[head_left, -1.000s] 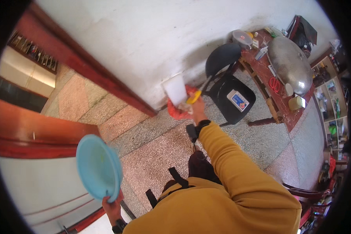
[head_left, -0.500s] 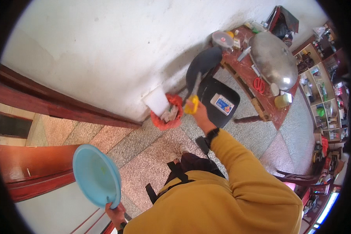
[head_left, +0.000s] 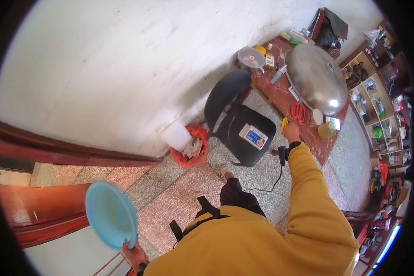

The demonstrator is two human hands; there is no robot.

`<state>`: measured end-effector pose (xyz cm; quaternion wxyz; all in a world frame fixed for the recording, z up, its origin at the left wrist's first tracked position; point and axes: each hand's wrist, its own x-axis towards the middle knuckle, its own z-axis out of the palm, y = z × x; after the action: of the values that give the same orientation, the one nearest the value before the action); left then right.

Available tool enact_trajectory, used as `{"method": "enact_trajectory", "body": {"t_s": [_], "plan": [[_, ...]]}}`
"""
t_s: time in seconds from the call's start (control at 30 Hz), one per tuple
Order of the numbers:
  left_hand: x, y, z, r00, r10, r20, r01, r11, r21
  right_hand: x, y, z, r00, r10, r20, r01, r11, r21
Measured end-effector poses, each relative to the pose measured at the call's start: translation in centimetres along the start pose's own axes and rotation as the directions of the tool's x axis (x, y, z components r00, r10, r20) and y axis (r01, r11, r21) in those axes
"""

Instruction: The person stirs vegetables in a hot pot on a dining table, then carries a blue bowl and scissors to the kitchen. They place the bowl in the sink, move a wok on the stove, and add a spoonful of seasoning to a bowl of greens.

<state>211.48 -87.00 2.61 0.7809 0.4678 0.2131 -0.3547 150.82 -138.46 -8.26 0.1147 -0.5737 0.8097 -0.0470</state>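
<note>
My left hand [head_left: 134, 255], low on the left, grips the rim of a light-blue plastic basin [head_left: 106, 209]. The basin is tilted on its side, its hollow showing a small greenish mark. Stretched out toward the red table [head_left: 267, 87], my right hand [head_left: 290, 132] is closed around yellow-handled scissors [head_left: 284, 123]. Only part of the handle shows now; the blades are hard to make out against the table edge. Close by on the table lies a pair of red-handled scissors [head_left: 298, 112], with a jar [head_left: 326, 130] to the right.
A large silver domed lid [head_left: 315, 78] covers much of the table. A black chair [head_left: 244, 149] with a blue-and-white box [head_left: 254, 136] on its seat stands before it. Near the wall sits a red-bag-lined bin [head_left: 188, 158]. Shelves [head_left: 377, 106] stand at the right.
My right hand has moved right with the yellow scissors, from above the chair to the table's edge. My left hand still holds the basin, slightly lower in view.
</note>
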Motion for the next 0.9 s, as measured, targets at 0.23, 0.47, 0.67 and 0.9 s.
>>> {"method": "enact_trajectory", "body": {"t_s": [0.23,0.47,0.67,0.9], "plan": [[-3.3,-3.6,5.2,0.955,-0.266,-0.130,0.203,0.909,-0.364,11.3,-1.5,0.8,0.998,-0.056,0.010,0.057,0.986,-0.158],[-4.0,-7.5,6.8,0.978,-0.177,-0.111,0.137,0.944,-0.300,14.9,-2.6,1.4,0.986,-0.050,-0.157,0.091,0.961,0.263],[-4.2,-8.5,8.6,0.965,-0.257,-0.058,0.199,0.856,-0.477,10.0,3.5,1.3,0.876,0.090,-0.473,0.033,0.969,0.245],[-4.3,-8.8,9.3,0.995,-0.056,-0.082,0.042,0.985,-0.166,10.9,5.8,3.3,0.929,0.136,-0.343,-0.195,0.971,-0.141]]}}
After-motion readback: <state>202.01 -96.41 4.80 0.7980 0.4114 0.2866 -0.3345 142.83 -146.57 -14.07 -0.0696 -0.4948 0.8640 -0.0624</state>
